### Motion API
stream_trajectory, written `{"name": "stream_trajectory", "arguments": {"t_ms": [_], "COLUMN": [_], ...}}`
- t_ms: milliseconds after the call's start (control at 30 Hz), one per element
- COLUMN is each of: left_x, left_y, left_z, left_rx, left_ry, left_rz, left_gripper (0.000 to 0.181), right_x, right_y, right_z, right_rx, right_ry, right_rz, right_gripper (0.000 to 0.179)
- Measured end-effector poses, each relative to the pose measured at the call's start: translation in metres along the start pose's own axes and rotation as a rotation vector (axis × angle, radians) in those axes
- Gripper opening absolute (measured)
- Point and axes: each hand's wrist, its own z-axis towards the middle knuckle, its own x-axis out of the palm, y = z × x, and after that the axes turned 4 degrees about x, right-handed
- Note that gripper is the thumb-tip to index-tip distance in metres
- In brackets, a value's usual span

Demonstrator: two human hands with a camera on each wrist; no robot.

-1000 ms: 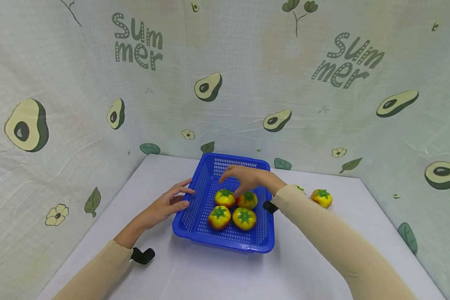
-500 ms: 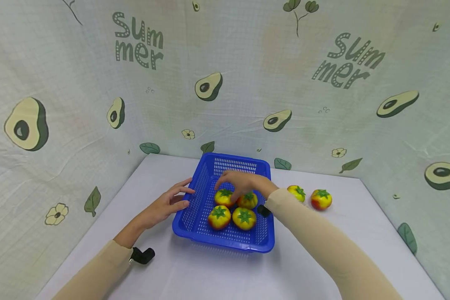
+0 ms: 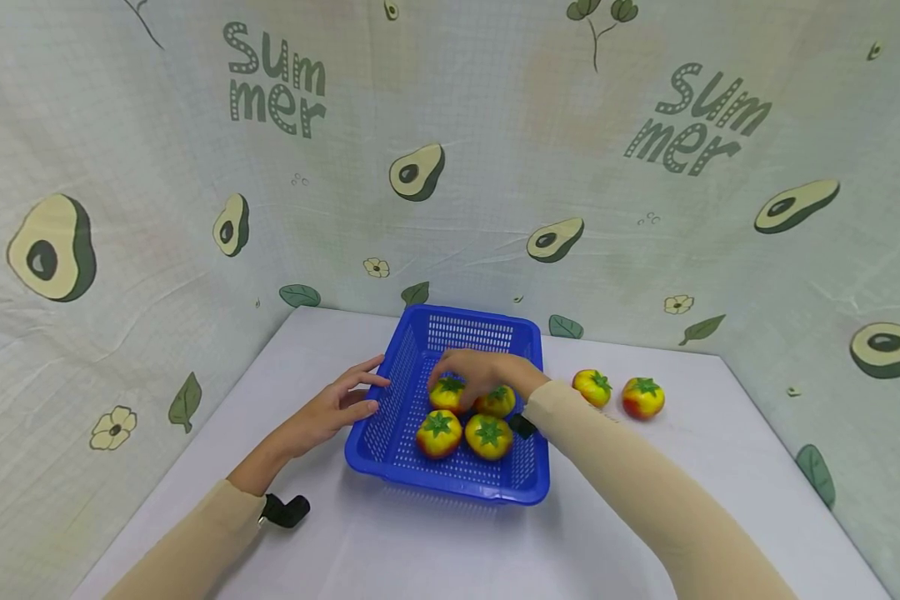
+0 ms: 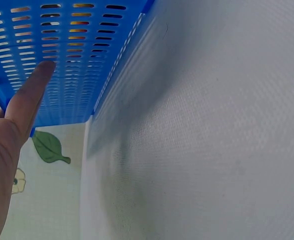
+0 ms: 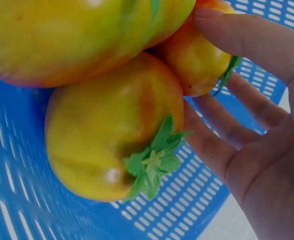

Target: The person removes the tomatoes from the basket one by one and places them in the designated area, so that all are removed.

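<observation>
A blue perforated plastic basket (image 3: 450,483) holds several red-yellow artificial tomatoes with green leafy tops. My right hand (image 3: 478,369) is down inside it, holding the back-left tomato (image 3: 443,397). In the right wrist view the thumb (image 5: 237,30) lies against one side of that tomato (image 5: 194,60), the fingers round the other. Beside it in the basket are the back-right tomato (image 3: 497,402), front-left tomato (image 3: 438,437) and front-right tomato (image 3: 488,439). My left hand (image 3: 328,417) rests on the basket's left rim, fingers spread, with its thumb (image 4: 34,92) along the outer wall.
Two more tomatoes, a nearer-basket tomato (image 3: 591,387) and a farther one (image 3: 642,399), lie on the white tabletop (image 3: 690,467) right of the basket. Behind the table hangs a printed cloth (image 3: 487,108), which also flanks both sides.
My right hand has moved down and slightly left onto the back-left tomato, and its fingers have come round it. The left hand and basket have stayed put.
</observation>
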Motion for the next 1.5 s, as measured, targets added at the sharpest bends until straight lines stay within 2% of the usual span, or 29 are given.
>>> {"name": "stream_trajectory", "arguments": {"t_ms": [467, 733, 1133, 1300, 1500], "left_x": [0.000, 0.000, 0.001, 0.001, 0.001], "left_y": [0.001, 0.003, 0.002, 0.002, 0.000], "left_z": [0.001, 0.000, 0.001, 0.001, -0.001], "left_rx": [0.000, 0.007, 0.004, 0.004, -0.006], "left_ry": [0.005, 0.006, 0.006, 0.005, 0.005], "left_rz": [-0.012, -0.017, -0.020, -0.023, -0.024], "left_gripper": [0.044, 0.045, 0.044, 0.045, 0.046], "right_x": [0.001, -0.007, -0.032, -0.046, -0.056], "right_y": [0.004, 0.005, 0.000, -0.007, -0.019], "right_z": [0.004, 0.000, -0.026, -0.041, -0.058], "right_rx": [0.008, -0.014, -0.029, -0.023, -0.051], "right_ry": [0.022, 0.008, -0.054, -0.066, -0.094], "right_rz": [-0.058, -0.070, -0.067, -0.063, -0.055], "right_gripper": [0.050, 0.049, 0.049, 0.049, 0.048]}}
